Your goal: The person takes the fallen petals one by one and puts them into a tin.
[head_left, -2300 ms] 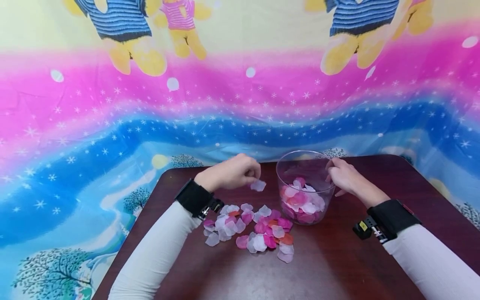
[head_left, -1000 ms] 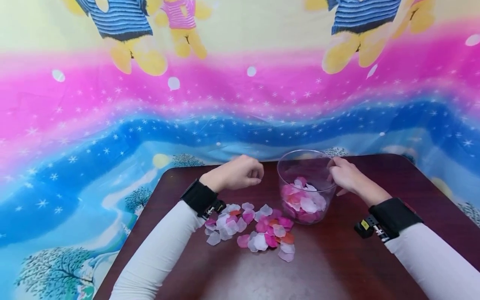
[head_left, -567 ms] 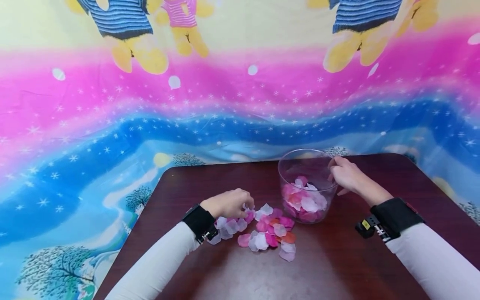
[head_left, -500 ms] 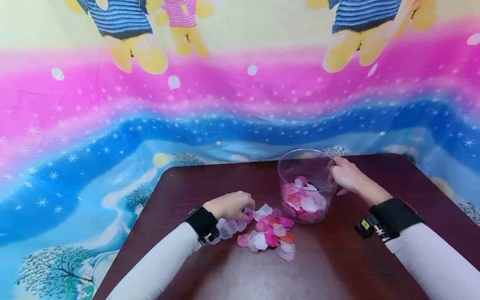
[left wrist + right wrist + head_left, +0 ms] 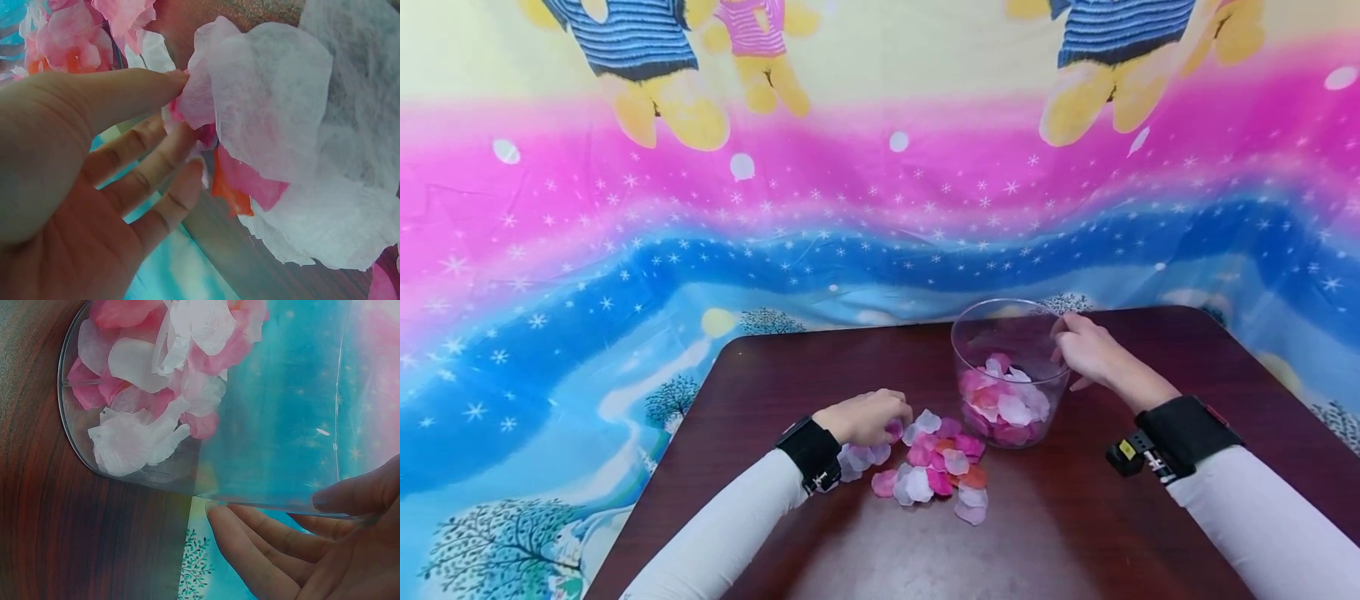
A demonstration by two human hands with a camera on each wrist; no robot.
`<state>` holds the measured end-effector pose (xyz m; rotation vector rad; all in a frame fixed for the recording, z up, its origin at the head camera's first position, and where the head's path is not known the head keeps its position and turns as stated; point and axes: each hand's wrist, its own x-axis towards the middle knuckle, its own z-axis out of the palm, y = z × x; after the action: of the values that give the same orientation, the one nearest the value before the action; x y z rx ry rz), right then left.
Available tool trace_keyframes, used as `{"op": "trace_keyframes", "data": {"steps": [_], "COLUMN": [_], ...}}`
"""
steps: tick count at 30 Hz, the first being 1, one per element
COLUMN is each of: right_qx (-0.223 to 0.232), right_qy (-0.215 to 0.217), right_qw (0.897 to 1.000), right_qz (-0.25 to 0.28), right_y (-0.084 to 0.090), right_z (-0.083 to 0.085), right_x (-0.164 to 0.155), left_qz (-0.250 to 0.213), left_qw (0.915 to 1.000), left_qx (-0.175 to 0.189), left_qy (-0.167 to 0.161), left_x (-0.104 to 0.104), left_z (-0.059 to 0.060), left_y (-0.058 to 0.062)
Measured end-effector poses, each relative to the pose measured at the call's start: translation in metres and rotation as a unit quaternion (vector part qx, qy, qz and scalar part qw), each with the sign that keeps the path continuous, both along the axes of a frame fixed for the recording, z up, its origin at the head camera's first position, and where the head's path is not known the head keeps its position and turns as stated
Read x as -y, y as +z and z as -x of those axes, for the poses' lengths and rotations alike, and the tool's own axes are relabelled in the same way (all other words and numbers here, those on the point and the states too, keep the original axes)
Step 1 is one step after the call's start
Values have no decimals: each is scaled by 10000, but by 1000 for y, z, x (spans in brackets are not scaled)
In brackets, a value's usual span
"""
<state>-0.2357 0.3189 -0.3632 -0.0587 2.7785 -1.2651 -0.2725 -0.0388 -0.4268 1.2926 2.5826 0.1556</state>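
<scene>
A clear glass bowl [image 5: 1009, 333] [image 5: 275, 425] stands on the dark wooden table [image 5: 1075, 517], partly filled with pink and white fabric petals [image 5: 1003, 404] [image 5: 156, 394]. My right hand [image 5: 1086, 350] [image 5: 312, 550] grips its right rim, thumb on the rim and fingers along the outer wall. A loose pile of pink, white and orange petals [image 5: 936, 467] lies left of the bowl. My left hand [image 5: 867, 417] rests on the pile's left end. In the left wrist view its thumb and fingers [image 5: 137, 150] pinch a pink petal [image 5: 200, 100] among white ones.
A bright cloth [image 5: 850, 208] with pink and blue bands and cartoon bears hangs behind and drapes past the table's far and left edges. Bare wood shows in front of the pile and to the right of the bowl.
My left hand came down from beside the bowl's rim to the petal pile and closed on a petal. The white petal it held earlier is gone from it. The right hand stayed on the bowl.
</scene>
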Motion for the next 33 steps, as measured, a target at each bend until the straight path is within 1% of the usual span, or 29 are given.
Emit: {"op": "trace_keyframes", "data": {"steps": [4,8,10,15,18,23,29,33], "right_qx": [12,15,5,-28,-36,-22,-28,15], "right_qy": [5,-4,-18,-11,-3,-19,-30,2], "right_qw": [10000,10000,10000,10000,10000,10000,10000,10000], "right_qz": [-16,-21,-15,-6,-7,-13,7,60], "right_y": [0,-1,-1,-1,0,-1,-1,-1], "right_z": [0,-1,-1,-1,0,0,0,-1], "right_x": [1,2,2,1,0,-1,-2,-1], "left_qz": [-322,-682,-798,-974,-1115,-1360,-1760,-1945], "left_qw": [9991,9962,9948,9925,9901,9857,9790,9741], "left_qx": [-36,-86,-148,-169,-267,-444,-455,-560], "left_qy": [-285,-530,-621,-714,-809,-896,-925,-1010], "left_x": [0,0,-1,-1,-2,-5,-11,-24], "left_z": [0,0,-1,-6,-8,-11,-13,-12], "left_y": [4,11,16,31,40,65,106,133]}}
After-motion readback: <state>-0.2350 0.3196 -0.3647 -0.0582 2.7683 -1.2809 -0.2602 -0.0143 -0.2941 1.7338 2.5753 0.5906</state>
